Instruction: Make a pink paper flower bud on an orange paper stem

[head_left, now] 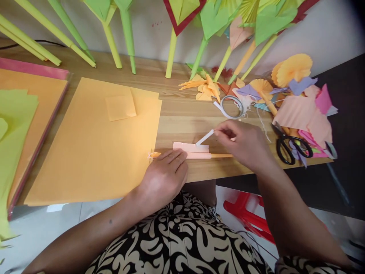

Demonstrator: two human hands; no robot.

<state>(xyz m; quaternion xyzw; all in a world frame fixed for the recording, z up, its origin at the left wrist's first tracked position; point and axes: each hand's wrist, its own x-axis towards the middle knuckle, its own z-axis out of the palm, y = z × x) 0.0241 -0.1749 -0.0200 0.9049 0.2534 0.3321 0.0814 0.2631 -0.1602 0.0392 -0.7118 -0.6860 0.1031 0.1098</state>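
Right hand (pixel 242 142) is pinching one end of a short bit of white tape (pixel 205 137) between thumb and fingertips, and the other end touches the pink paper (pixel 194 147). That paper lies on the table (pixel 182 125) just in front of the person, its near edge along a thin orange stick (pixel 221 155). Left hand (pixel 165 173) lies palm down over the stick and the paper's left end, fingers side by side; its underside is hidden, so I honestly can't tell if it's gripping or just pressing. The roll (pixel 241 110) sits just beyond the right hand, scissors (pixel 285 137) lie on the scraps (pixel 296 112) off to the right, and big orange sheets (pixel 94 152) are on the left.
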